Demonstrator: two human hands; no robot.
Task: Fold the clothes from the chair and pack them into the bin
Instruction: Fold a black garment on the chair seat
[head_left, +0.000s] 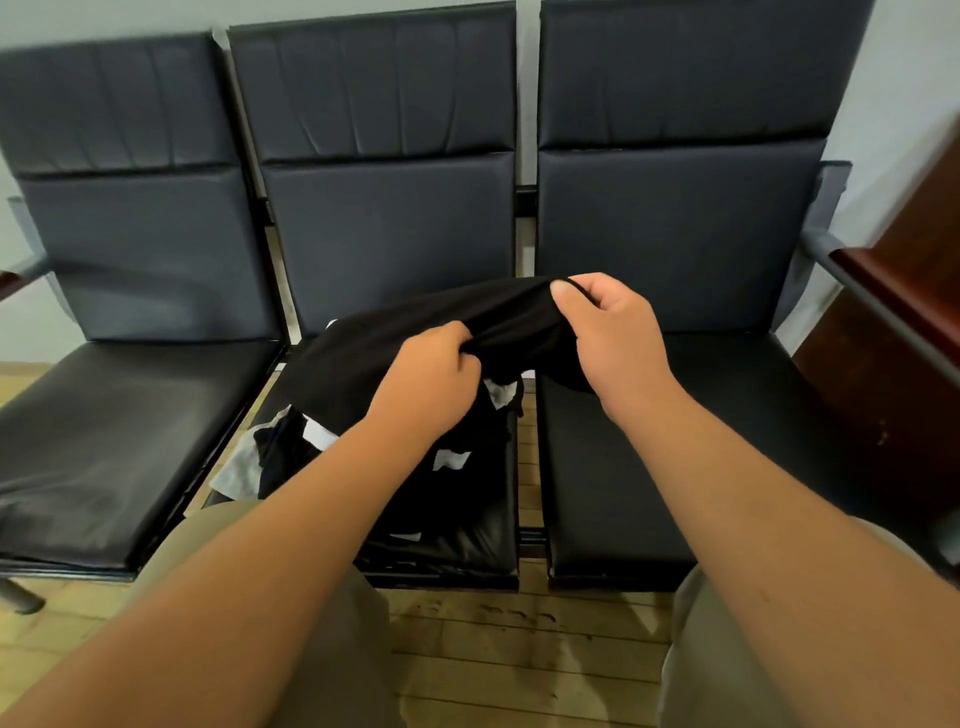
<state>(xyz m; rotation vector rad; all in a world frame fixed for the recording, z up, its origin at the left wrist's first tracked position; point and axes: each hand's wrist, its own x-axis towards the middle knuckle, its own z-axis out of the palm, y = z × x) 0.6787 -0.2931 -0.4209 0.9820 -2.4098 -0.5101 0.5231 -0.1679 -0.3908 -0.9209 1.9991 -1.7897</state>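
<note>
A black garment (498, 322) is lifted above the middle seat of a row of black padded chairs (384, 234). My left hand (431, 379) grips a bunch of its cloth from below. My right hand (608, 332) pinches the upper edge of the same garment between thumb and fingers. Under the lifted cloth, a heap of dark clothes with white and grey patches (291, 447) lies on the middle seat. No bin is in view.
The left seat (114, 436) and right seat (691, 457) hold nothing. A dark red wooden piece of furniture (904, 322) stands at the right beside the armrest. Wooden floor (519, 649) lies in front of the chairs, with my knees at the bottom.
</note>
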